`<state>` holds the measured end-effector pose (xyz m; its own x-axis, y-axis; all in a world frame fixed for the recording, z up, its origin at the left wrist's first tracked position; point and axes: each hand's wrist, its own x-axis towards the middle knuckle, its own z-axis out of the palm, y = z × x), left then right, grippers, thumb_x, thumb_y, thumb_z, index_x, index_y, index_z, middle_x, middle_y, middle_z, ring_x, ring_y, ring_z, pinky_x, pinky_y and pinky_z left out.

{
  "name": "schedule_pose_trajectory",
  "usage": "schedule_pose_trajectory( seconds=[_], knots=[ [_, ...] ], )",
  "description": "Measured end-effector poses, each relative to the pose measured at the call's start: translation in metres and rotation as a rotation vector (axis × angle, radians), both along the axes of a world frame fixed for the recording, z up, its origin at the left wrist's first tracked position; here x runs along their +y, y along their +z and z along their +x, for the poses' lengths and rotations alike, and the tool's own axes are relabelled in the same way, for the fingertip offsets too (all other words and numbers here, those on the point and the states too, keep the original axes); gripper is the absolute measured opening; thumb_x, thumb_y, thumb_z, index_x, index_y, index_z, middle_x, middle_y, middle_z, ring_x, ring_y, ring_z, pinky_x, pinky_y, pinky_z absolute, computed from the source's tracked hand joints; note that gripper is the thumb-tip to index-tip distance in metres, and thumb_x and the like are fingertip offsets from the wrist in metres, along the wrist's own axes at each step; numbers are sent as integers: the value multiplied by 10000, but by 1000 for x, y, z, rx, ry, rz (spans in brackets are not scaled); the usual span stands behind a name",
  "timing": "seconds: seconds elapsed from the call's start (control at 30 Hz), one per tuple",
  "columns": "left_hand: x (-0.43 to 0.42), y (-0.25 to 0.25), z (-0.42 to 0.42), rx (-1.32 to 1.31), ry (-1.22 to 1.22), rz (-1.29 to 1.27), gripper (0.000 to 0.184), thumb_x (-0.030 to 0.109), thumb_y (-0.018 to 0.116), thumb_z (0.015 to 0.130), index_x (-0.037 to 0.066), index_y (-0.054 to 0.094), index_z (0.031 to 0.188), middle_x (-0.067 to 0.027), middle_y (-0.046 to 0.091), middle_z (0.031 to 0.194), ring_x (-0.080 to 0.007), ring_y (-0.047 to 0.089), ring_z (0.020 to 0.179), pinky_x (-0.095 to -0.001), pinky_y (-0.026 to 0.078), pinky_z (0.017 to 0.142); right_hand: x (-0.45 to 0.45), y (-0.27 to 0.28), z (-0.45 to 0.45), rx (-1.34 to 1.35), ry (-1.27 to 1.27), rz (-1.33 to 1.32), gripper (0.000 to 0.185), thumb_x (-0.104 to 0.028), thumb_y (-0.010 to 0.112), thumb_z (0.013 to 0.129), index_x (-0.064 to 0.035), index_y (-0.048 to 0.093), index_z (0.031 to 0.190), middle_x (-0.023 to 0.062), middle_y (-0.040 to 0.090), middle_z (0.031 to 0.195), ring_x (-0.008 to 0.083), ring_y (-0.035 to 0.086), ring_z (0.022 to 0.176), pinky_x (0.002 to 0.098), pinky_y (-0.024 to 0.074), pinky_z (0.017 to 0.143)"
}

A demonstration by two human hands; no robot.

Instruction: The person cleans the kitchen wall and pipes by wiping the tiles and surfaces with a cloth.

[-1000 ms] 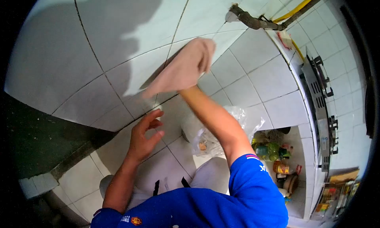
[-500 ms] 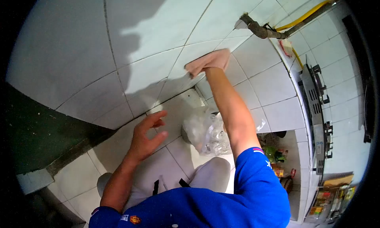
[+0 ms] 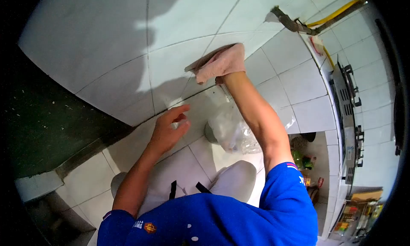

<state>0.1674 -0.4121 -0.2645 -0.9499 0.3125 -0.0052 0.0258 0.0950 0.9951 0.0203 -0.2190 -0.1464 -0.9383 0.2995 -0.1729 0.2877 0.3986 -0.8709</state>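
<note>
A pink cloth (image 3: 222,63) is spread over my right hand (image 3: 232,76) and pressed against the white tiled wall (image 3: 175,54) near its lower corner. Most of that hand's fingers are hidden by the cloth, which bunches around them. My left hand (image 3: 168,130) hangs in the air over the floor, in front of the wall's base. Its fingers are bent and apart from the thumb, and nothing shows between them. Below my right forearm stands a clear plastic bag (image 3: 235,130), partly hidden by the arm.
To the right is a tiled counter (image 3: 309,90) with a gas stove (image 3: 348,122) on top. Bottles and jars (image 3: 303,160) sit in an opening underneath. A pipe (image 3: 290,23) with a yellow hose (image 3: 337,13) runs along the upper right. A dark green surface (image 3: 51,113) lies at left.
My right hand has slid the cloth a little left along the wall. My left hand has shifted slightly up and right. The whole view has turned a little.
</note>
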Motion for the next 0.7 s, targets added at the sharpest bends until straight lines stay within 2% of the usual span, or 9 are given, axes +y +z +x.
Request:
schedule_pose_trajectory(
  seconds=[0.03,0.13,0.23,0.27,0.33,0.37,0.4,0.5,0.7],
  knots=[
    [9,-7,-1,-5,-7,-12,448,90,633,897,78,575,1341,-91,619,1300,-208,620,1112,-373,478,999,-8,24,15,-56,73,220,523,-215,781,507,-20,369,763,62,519,857,160,469,755,308,477,669],
    [45,-21,-16,34,-53,76,385,150,616,934,33,596,1299,-104,648,1204,-188,633,1023,-339,508,922,22,-35,-9,458,192,305,597,-284,910,254,-39,433,517,23,556,611,158,539,635,272,505,641],
    [94,-30,-54,-122,-61,162,360,218,533,996,26,588,1297,-74,623,1286,-211,617,1092,-367,490,965,29,-15,-1,-33,674,1155,469,-455,840,372,-103,707,652,47,624,661,201,624,721,232,504,790],
    [108,-34,-69,-200,-50,200,356,223,531,1002,28,582,1295,-76,614,1301,-215,607,1121,-374,488,964,34,-12,4,-34,674,1139,469,-455,840,372,-103,707,652,47,624,661,201,624,721,232,504,790],
    [130,-25,-87,-331,61,398,348,253,550,1003,58,575,1290,-75,596,1329,-222,582,1182,-384,484,973,45,-9,17,237,721,732,371,-437,777,475,-171,732,730,73,546,673,258,535,770,297,468,756],
    [140,-19,-89,-330,64,383,348,253,550,1003,58,575,1290,-75,596,1329,-222,582,1182,-384,484,973,48,-7,17,292,701,696,349,-406,777,490,-149,726,720,75,572,667,264,565,794,325,478,763],
    [147,-14,-90,-276,154,586,356,279,549,1005,61,563,1287,-70,597,1301,-217,582,1176,-382,499,956,51,-4,17,348,682,661,329,-375,776,504,-126,720,710,76,599,661,270,595,817,352,487,769],
    [153,-6,-96,-175,260,888,384,329,546,1009,87,524,1306,-59,582,1287,-217,576,1175,-391,503,963,64,-6,10,33,357,340,341,-341,776,600,-95,744,834,78,684,792,299,628,889,404,493,819],
    [155,-17,-131,-88,207,1053,390,390,545,998,141,508,1296,-37,551,1313,-226,533,1220,-433,447,1051,115,-58,6,468,633,636,347,-321,671,803,-119,730,1078,100,705,1149,266,651,1082,360,507,932]
  ],
)
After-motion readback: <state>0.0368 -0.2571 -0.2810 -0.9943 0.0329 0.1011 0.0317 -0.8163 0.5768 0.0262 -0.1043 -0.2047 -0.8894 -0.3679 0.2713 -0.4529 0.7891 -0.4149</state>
